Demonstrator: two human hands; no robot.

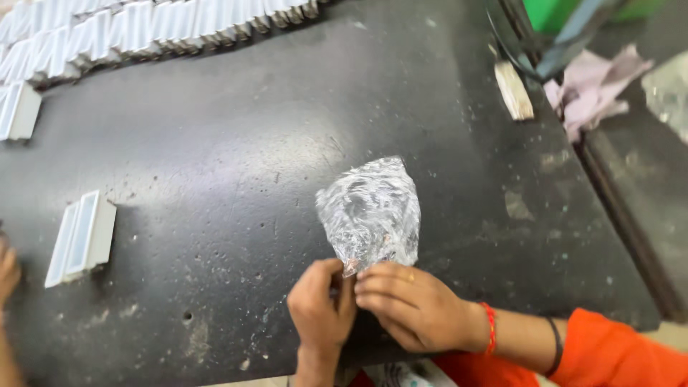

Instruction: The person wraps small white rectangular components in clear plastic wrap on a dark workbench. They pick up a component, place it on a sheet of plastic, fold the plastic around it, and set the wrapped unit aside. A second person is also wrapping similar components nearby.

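Observation:
A small crumpled clear plastic bag (369, 211) lies on the dark, scuffed table (236, 158) near its front edge. My left hand (319, 308) and my right hand (412, 304) meet at the bag's near corner, and the fingers of both pinch it. My right wrist carries a red thread and a dark band, with an orange sleeve behind it. What is inside the bag cannot be made out.
Two white rectangular pieces (82, 236) lie side by side at the left, another (18, 111) sits farther back, and a long row of them (158, 29) lines the far edge. Another person's hand (7, 272) shows at the left border. A wooden block (514, 89) and pale cloth (595, 86) lie at the right.

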